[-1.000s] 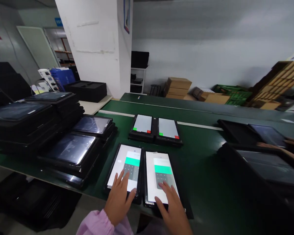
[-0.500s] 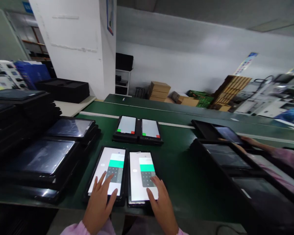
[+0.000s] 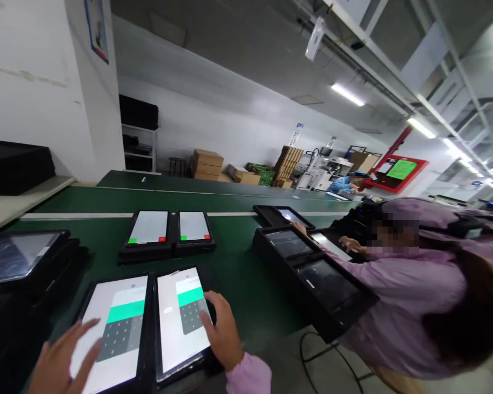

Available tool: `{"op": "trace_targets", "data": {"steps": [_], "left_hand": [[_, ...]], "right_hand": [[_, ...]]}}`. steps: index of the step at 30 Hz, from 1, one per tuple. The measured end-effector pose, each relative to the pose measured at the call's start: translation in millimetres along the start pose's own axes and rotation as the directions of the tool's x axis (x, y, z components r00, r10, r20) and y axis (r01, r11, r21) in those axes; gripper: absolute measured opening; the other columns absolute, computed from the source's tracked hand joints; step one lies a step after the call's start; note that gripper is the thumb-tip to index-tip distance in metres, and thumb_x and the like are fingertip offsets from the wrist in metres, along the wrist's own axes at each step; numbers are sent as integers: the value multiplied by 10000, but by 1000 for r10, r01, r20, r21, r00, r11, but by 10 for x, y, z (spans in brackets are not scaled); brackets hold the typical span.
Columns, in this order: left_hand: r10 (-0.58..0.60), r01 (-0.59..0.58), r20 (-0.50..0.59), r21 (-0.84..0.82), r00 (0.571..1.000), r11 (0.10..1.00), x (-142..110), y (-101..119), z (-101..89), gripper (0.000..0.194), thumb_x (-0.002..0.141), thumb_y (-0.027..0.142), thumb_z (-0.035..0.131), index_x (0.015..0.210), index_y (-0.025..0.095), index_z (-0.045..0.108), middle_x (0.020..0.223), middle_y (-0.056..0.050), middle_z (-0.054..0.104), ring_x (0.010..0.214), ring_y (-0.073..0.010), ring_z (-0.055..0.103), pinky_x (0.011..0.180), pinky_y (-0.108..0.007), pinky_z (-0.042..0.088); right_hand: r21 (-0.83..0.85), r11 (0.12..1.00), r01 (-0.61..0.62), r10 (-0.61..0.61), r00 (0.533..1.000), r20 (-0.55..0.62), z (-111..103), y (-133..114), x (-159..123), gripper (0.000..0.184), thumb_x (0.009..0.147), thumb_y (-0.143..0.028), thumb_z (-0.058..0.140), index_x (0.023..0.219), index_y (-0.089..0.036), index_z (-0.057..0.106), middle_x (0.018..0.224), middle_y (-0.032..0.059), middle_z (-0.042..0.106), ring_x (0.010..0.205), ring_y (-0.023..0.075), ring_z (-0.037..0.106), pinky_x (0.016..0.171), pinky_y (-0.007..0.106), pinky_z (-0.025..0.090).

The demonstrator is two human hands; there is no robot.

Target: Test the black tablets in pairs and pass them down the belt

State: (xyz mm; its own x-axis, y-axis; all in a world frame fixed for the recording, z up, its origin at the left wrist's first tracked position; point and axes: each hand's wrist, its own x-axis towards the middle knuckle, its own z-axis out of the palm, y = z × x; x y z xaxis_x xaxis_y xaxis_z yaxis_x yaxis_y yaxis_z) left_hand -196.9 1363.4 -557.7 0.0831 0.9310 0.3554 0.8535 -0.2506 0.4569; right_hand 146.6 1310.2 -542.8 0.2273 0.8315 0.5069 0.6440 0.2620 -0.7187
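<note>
Two lit tablets lie side by side in black trays before me, each with a grey keypad under a green band. Over the lower left part of the left tablet is my left hand, fingers spread, holding nothing. At the right edge of the right tablet, my right hand has its thumb and fingers apart near the keypad; whether they touch the glass I cannot tell. Behind them, another pair, a left tablet and a right tablet, show white screens with green and red corner squares.
Dark tablets in black trays are stacked at the left. Right of me, a black tray holds dark tablets beside a co-worker in a pink sleeve, whose hands are at another lit tablet. The green bench runs between.
The view has swung to the right, bringing the co-worker into sight. My left hand has drawn back from the left keypad; my right hand has shifted up along its tablet's right edge.
</note>
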Motion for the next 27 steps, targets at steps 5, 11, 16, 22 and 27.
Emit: {"op": "trace_targets", "data": {"steps": [5,11,16,22,27], "left_hand": [[-219,175,-34,-485,975,857,840,-37,-283,441,821,585,493,1187,345,553,1370,93,597,1348,-298,461,1181,-531,281],[-294,265,60,-626,954,733,1086,-225,-33,562,835,608,460,1155,177,626,1195,-101,707,1254,-285,561,1155,-479,331],[-255,254,94,-642,962,723,1000,-238,106,575,862,594,477,1243,180,595,1307,-99,646,1300,-256,515,1165,-436,306],[-268,237,47,-629,962,741,957,-237,136,565,875,594,448,1205,158,590,1232,-113,669,1212,-254,565,1111,-409,365],[-250,226,42,-588,967,776,918,-222,154,546,882,550,433,1225,139,542,1185,-130,666,1136,-243,602,1030,-385,437]], "right_hand": [[233,953,-194,186,981,56,222,236,739,348,929,-428,468,1126,-187,623,1131,106,703,1060,225,664,944,369,526],[208,945,-251,224,964,145,480,460,1018,442,925,-520,438,1147,-191,633,1151,107,695,1074,261,644,965,440,487],[125,961,-245,220,957,189,430,492,952,453,929,-511,430,1174,-196,646,1201,98,672,1141,273,595,1033,443,415],[82,955,-284,266,946,186,394,521,894,524,946,-526,367,1234,-155,601,1235,129,641,1159,288,559,1034,463,386],[102,947,-304,283,943,176,350,543,834,503,935,-528,395,1217,-168,605,1210,124,651,1136,284,568,1004,449,404]]}}
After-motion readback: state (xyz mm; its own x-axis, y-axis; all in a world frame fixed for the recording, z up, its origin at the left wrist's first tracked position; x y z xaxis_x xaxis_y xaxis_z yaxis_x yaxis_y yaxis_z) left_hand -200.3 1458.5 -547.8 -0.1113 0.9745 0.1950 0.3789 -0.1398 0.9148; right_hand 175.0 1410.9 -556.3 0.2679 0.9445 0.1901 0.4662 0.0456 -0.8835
